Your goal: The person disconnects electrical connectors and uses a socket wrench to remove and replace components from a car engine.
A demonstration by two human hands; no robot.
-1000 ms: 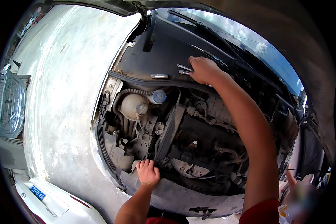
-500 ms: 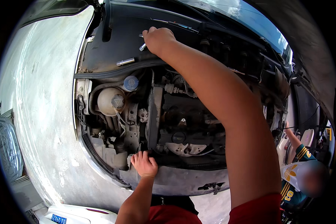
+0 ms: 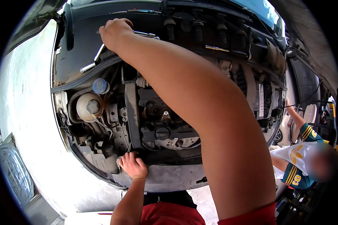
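Note:
My right hand [image 3: 115,33] reaches across the engine bay to the black cowl at the far left, its fingers curled down round a silver socket tool [image 3: 99,52]. The tool's shaft slants out below the fingers; its upper part is hidden in my grip. Close to the lower end lies a short silver socket [image 3: 87,68]. To the right of the hand, a chrome bar [image 3: 143,34] shows partly behind my wrist. My left hand [image 3: 132,165] rests on the front edge of the engine bay, fingers apart and slightly bent, holding nothing.
The engine [image 3: 169,129] fills the middle, with a round coolant tank [image 3: 89,107] and a blue cap [image 3: 100,86] to its left. Ignition coils [image 3: 198,28] and a thin screwdriver [image 3: 141,11] lie on the cowl. Another person [image 3: 298,159] is at the right.
The view has shifted right, so the engine bay sits further left. More of the tool's shaft shows under my right hand, closer to the loose socket. My left hand stays on the front edge.

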